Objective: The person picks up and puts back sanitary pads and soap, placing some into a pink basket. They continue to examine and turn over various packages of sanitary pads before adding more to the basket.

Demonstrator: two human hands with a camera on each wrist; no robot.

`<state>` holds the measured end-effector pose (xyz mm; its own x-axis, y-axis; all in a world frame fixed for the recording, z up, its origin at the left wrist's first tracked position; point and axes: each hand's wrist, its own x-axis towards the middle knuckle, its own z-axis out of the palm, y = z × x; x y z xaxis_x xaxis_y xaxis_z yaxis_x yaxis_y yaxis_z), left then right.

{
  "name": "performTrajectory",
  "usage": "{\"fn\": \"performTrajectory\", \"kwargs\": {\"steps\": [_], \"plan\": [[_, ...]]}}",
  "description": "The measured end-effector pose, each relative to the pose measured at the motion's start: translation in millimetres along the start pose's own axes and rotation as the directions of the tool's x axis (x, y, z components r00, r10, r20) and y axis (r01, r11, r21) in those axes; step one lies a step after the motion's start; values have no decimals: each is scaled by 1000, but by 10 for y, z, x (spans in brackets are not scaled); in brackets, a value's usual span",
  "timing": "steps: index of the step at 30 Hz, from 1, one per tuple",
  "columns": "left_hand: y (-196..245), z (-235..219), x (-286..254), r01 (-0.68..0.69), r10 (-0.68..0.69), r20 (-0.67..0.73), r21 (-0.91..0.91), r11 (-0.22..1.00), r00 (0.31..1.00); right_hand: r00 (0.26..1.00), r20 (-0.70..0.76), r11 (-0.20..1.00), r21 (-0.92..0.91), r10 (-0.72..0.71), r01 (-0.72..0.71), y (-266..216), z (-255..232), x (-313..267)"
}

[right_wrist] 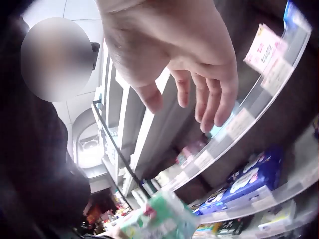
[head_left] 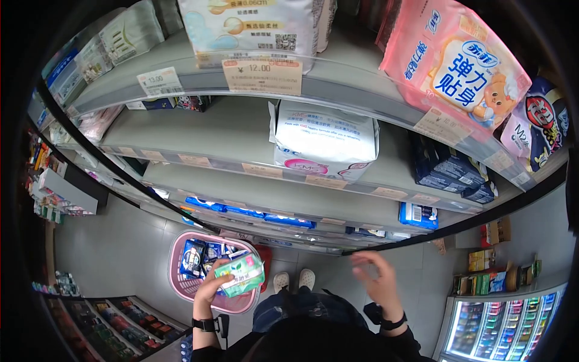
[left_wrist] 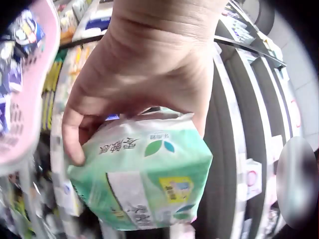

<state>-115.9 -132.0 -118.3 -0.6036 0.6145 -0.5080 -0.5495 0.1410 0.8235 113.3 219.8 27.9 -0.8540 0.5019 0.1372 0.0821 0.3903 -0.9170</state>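
In the head view my left hand [head_left: 207, 291] grips a green and white sanitary pad pack [head_left: 244, 276] by one end. The left wrist view shows the thumb and fingers around the wrinkled end of the pack [left_wrist: 144, 169], its printed side facing the camera. The pack overlaps a pink basket [head_left: 181, 288] holding several dark blue packs [head_left: 193, 256]. My right hand [head_left: 380, 283] hangs in the air at the right, holding nothing. In the right wrist view that hand [right_wrist: 174, 55] has loosely bent fingers, spread apart in front of the shelves.
Curved shelves rise ahead, with a white KMS pack [head_left: 325, 142], a pink bear-print pack [head_left: 461, 66] and blue packs [head_left: 289, 221] on lower levels. Dark metal bars [head_left: 120, 166] cross in front. A lit drinks fridge [head_left: 500, 329] stands at right. White shoes [head_left: 306, 279] are on the tiled floor.
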Motion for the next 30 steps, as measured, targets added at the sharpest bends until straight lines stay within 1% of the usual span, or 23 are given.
{"fn": "performTrajectory", "kwargs": {"steps": [1, 2, 4, 5, 6, 7, 8, 10, 11, 12, 14, 15, 16, 18, 20, 21, 22, 24, 26, 27, 28, 29, 30], "plan": [[88, 171, -20, 34, -34, -2, -158, 987, 999, 991, 127, 998, 47, 29, -35, 10, 87, 30], [176, 356, -50, 65, -67, 3, -311, 948, 998, 991, 131, 998, 47, 23, -29, -33, 171, 59], [221, 581, -24, 118, -90, 91, -386, 915, 992, 939, 343, 996, 66, 39, -66, -118, 312, 110], [378, 795, -44, 6, 71, 197, -365, 931, 978, 939, 343, 996, 64, 34, -59, -121, 349, 123], [468, 945, -21, -11, 127, 288, -373, 928, 949, 910, 412, 983, 136, 57, -124, -97, 380, 132], [581, 1093, -67, -53, 163, 318, -327, 944, 934, 875, 478, 961, 201, 74, -192, -75, 407, 140], [687, 1225, -135, -99, 198, 349, -281, 955, 916, 877, 475, 963, 198, 69, -183, -67, 437, 136], [797, 1405, -204, -287, 303, 366, -99, 953, 880, 886, 463, 913, 363, -1, -189, -24, 461, 118], [820, 1491, -236, -337, 334, 386, -62, 940, 860, 870, 488, 955, 284, -65, -88, 30, 421, 144], [845, 1542, -260, -408, 364, 406, 24, 913, 838, 870, 488, 956, 281, -71, -79, 25, 386, 130], [861, 1653, -285, -450, 413, 423, -15, 893, 806, 905, 419, 939, 334, -72, -80, -46, 319, 87], [859, 1701, -279, -458, 422, 419, -17, 889, 804, 920, 383, 936, 348, -89, -54, -35, 282, 65], [856, 1748, -276, -469, 446, 395, -42, 882, 803, 917, 386, 937, 347, -98, -46, -11, 251, 52], [822, 1810, -276, -489, 477, 364, -66, 870, 800, 940, 315, 941, 339, -134, 20, 43, 191, 26], [766, 1848, -269, -267, 347, 410, -241, 933, 844, 942, 295, 945, 322, -157, 57, 92, 130, 0], [743, 1907, -294, -244, 341, 397, -274, 930, 852, 947, 282, 948, 312, -157, 64, 131, 107, -14], [702, 1933, -310, -256, 350, 388, -274, 927, 853, 950, 270, 950, 303, -155, 69, 170, 94, -30], [614, 1982, -346, -208, 314, 359, -306, 929, 879, 946, 280, 942, 329, -164, 65, 252, 91, -54], [622, 2022, -445, -200, 297, 325, -300, 933, 898, 942, 286, 926, 372, -177, 62, 305, 110, -90], [625, 2027, -494, -272, 322, 336, -189, 944, 885, 937, 297, 924, 378, -184, 61, 304, 128, -91], [616, 2031, -532, -340, 344, 350, -75, 938, 872, 944, 296, 893, 449, -148, 0, 299, 150, -89], [559, 2034, -558, -367, 356, 345, -36, 929, 868, 948, 298, 855, 516, -111, -62, 298, 160, -93], [514, 2046, -618, -355, 332, 308, 21, 934, 892, 944, 308, 852, 519, -116, -65, 313, 158, -108]]}}
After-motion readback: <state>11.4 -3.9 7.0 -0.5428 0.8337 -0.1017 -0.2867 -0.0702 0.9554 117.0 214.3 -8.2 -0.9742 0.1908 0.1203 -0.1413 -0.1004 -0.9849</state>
